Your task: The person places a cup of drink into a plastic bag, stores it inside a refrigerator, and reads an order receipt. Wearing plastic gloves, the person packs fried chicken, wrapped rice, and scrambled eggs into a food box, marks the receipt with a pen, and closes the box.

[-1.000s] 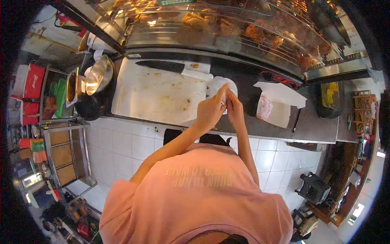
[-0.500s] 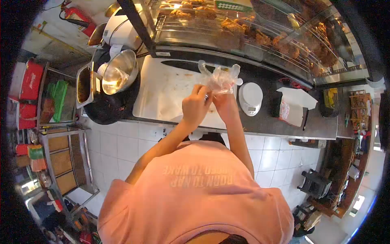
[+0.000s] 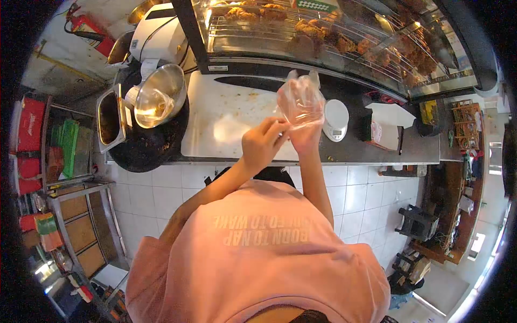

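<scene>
My right hand (image 3: 303,110) is inside a clear plastic glove (image 3: 301,94), its fingers up and a little apart over the right part of the white cutting board (image 3: 207,116). Beside it, my left hand (image 3: 262,142) pinches the glove's cuff near the right wrist. A dark-bladed knife (image 3: 247,82) lies along the board's far edge, its handle hidden behind the gloved hand. Just right of that hand is a small white scale (image 3: 336,116).
Left of the board are a steel bowl (image 3: 159,97) and a metal tray (image 3: 111,121). An open white box (image 3: 385,126) stands on the counter at the right. Behind the counter is a glass display case (image 3: 323,59) with fried pieces on racks.
The hands were together over the scale, then apart with the loose glove on the right hand. Now the glove sits further down over the right fingers. The camera view has shifted too.
</scene>
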`<action>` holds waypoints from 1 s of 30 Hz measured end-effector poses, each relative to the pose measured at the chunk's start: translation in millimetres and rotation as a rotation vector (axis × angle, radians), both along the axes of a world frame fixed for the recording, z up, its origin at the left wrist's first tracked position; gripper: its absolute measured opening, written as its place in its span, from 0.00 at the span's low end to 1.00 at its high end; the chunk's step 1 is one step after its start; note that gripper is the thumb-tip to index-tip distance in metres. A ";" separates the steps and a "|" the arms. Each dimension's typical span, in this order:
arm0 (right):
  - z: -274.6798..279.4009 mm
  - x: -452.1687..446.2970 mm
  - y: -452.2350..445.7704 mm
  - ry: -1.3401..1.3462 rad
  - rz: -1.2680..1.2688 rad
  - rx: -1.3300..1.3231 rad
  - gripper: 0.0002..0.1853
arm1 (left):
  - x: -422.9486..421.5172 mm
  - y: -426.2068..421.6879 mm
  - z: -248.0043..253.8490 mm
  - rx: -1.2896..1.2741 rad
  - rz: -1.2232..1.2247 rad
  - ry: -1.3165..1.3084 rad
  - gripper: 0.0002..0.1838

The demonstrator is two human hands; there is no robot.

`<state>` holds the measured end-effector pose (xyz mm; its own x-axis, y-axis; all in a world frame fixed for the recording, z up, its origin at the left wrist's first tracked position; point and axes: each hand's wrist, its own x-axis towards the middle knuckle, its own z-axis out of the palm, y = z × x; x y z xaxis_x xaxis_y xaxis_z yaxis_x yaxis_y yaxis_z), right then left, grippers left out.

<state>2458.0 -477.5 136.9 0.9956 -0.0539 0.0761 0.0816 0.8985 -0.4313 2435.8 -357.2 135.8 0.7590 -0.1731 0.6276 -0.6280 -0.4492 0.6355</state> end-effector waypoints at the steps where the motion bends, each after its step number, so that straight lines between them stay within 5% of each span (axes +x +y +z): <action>1: 0.7 -0.6 2.3 -0.076 -0.110 -0.524 0.27 | -1.7 0.8 3.5 -0.004 -0.045 -0.029 0.08; 2: 2.5 -1.3 5.0 -0.116 -0.275 -1.034 0.27 | -1.8 1.0 5.0 -0.006 -0.048 -0.030 0.08; 7: -31.6 9.5 -8.6 0.013 -0.136 -1.463 0.24 | 1.4 -1.8 14.8 -0.037 -0.038 -0.034 0.07; 9: -27.8 10.3 -8.1 0.065 -0.035 -1.162 0.25 | -0.3 -3.3 10.9 -0.034 -0.027 0.024 0.07; 11: -26.5 9.3 -6.5 0.111 0.019 -0.407 0.29 | -1.1 -3.1 10.6 0.002 0.008 0.082 0.06; 14: -7.5 6.9 -11.6 0.059 0.124 0.237 0.32 | -2.4 -3.2 8.1 0.055 0.043 0.137 0.06; 15: -7.5 8.4 -12.4 0.027 0.114 0.240 0.33 | -1.4 -3.8 4.2 0.040 0.018 0.127 0.06; 18: -7.4 9.1 -6.1 0.063 -0.120 -0.339 0.29 | -0.2 -7.2 3.2 0.021 -0.016 0.084 0.07; 20: -44.2 5.6 -21.5 0.030 -0.202 -1.161 0.25 | 2.8 -12.0 9.5 0.004 -0.015 0.042 0.07; 23: -45.7 2.2 -18.1 -0.134 -0.100 -1.776 0.22 | 10.3 -16.4 13.9 0.047 0.015 0.015 0.07; 26: -48.5 -1.3 -12.2 -0.096 -0.061 -1.562 0.18 | 11.4 -15.4 16.6 0.179 0.071 0.087 0.09; 28: -54.8 3.6 -11.4 0.199 -0.010 -1.115 0.13 | 2.5 -7.3 27.4 0.171 0.089 0.150 0.11; 30: -40.9 15.9 -12.6 0.277 -0.040 -1.244 0.24 | -1.0 1.7 19.8 0.125 0.051 0.212 0.13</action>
<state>2473.9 -490.2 96.0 0.9856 -0.1265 -0.1123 -0.1280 -0.1237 -0.9840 2434.9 -355.5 155.6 0.8812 -0.1975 0.4294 -0.4609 -0.5606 0.6880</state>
